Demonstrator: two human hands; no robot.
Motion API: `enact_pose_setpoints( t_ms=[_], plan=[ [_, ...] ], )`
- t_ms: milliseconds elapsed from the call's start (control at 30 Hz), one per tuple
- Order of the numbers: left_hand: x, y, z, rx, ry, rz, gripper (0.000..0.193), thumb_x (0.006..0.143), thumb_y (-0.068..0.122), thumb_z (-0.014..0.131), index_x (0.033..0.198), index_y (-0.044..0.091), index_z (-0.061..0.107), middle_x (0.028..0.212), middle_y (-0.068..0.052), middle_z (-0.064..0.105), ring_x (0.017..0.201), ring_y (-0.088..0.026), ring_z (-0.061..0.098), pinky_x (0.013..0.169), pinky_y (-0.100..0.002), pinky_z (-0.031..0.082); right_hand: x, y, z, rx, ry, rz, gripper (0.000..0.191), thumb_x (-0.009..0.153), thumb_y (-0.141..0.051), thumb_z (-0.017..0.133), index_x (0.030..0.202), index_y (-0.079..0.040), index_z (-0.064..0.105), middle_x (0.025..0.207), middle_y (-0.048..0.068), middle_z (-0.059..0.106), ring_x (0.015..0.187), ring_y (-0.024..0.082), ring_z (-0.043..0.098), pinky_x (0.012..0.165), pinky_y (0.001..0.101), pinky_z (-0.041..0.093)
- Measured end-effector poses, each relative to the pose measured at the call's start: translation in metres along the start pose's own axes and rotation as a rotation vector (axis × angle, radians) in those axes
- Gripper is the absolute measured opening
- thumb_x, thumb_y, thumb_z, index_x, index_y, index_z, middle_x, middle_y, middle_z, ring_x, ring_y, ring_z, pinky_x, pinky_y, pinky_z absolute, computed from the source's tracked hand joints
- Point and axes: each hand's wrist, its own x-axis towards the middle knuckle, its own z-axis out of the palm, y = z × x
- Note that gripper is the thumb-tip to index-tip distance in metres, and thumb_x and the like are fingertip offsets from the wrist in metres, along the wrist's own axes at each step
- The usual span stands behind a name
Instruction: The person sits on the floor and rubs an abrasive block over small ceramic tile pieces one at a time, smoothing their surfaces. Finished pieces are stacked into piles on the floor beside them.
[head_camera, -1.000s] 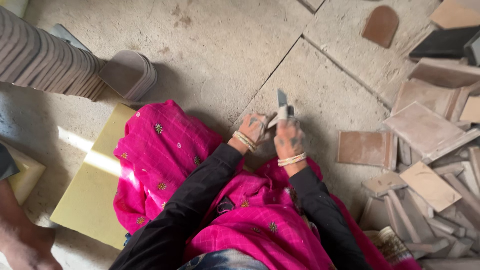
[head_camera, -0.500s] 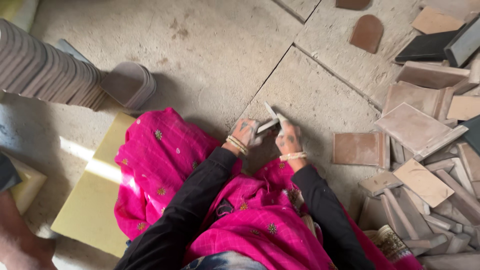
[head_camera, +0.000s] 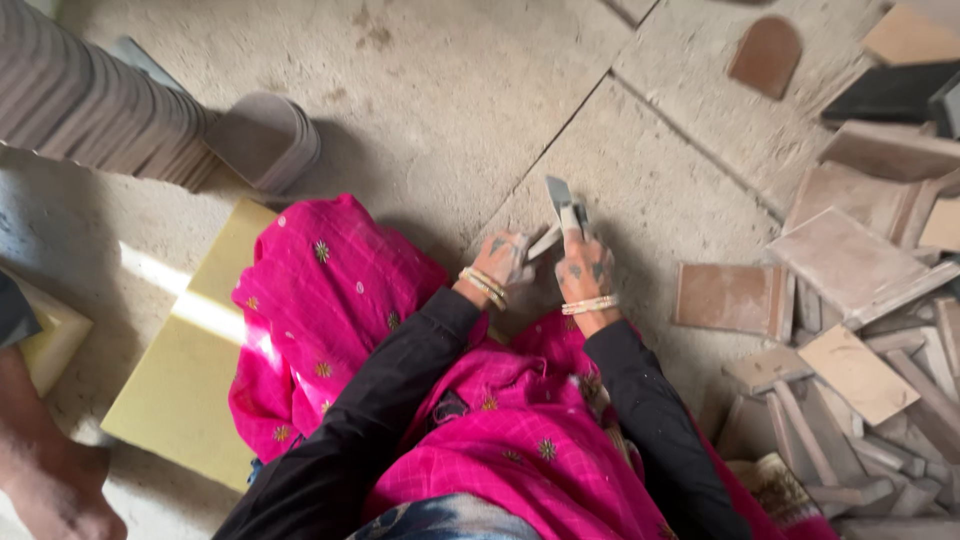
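My right hand (head_camera: 583, 270) grips a flat metal scraper blade (head_camera: 561, 199) that points up and away from me. My left hand (head_camera: 507, 258) holds a small pale clay piece (head_camera: 545, 241) that touches the blade's side. Both hands are dusty, wear bangles at the wrist and hover just above the grey stone floor (head_camera: 440, 110). My black sleeves and bright pink cloth (head_camera: 330, 300) fill the lower middle of the view.
A heap of brown clay tiles (head_camera: 860, 290) lies to the right, one flat tile (head_camera: 730, 297) nearest my right hand. Stacked rounded tiles (head_camera: 110, 110) lean at upper left. A yellow board (head_camera: 180, 380) lies under the pink cloth. Another person's foot (head_camera: 50, 480) shows at lower left.
The blade was raised, then lowered flat toward the clay piece, and now stands raised again. Both hands stayed close together in front of me.
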Motion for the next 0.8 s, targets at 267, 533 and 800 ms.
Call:
enact_pose_setpoints(
  t_ms=[267, 533, 800],
  plan=[
    [0.005, -0.005, -0.017, -0.065, -0.033, -0.023, 0.033, 0.085, 0.032, 0.073, 0.106, 0.007, 0.071, 0.091, -0.021, 0.072, 0.09, -0.04, 0.069, 0.083, -0.049, 0.056, -0.011, -0.015, -0.005, 0.163, 0.346, -0.334, 0.049, 0.084, 0.002, 0.051, 0.131, 0.011, 0.062, 0.119, 0.034, 0.07, 0.081, 0.046, 0.067, 0.065, 0.0515, 0.056],
    [0.007, 0.003, -0.039, -0.17, 0.018, -0.017, 0.054, 0.076, 0.021, 0.07, 0.129, 0.009, 0.069, 0.084, -0.024, 0.07, 0.08, -0.042, 0.069, 0.076, -0.05, 0.057, 0.002, -0.001, 0.003, 0.131, 0.2, -0.17, 0.05, 0.081, 0.002, 0.053, 0.13, 0.009, 0.059, 0.106, 0.03, 0.067, 0.084, 0.047, 0.065, 0.072, 0.0546, 0.056],
    [0.008, -0.003, -0.029, -0.118, -0.104, -0.109, 0.053, 0.087, 0.031, 0.07, 0.136, 0.014, 0.066, 0.088, -0.021, 0.068, 0.086, -0.038, 0.067, 0.083, -0.049, 0.053, 0.003, 0.016, -0.006, 0.06, 0.033, -0.07, 0.038, 0.085, -0.002, 0.055, 0.122, 0.002, 0.061, 0.101, 0.028, 0.067, 0.089, 0.049, 0.064, 0.08, 0.0583, 0.053]
  ],
)
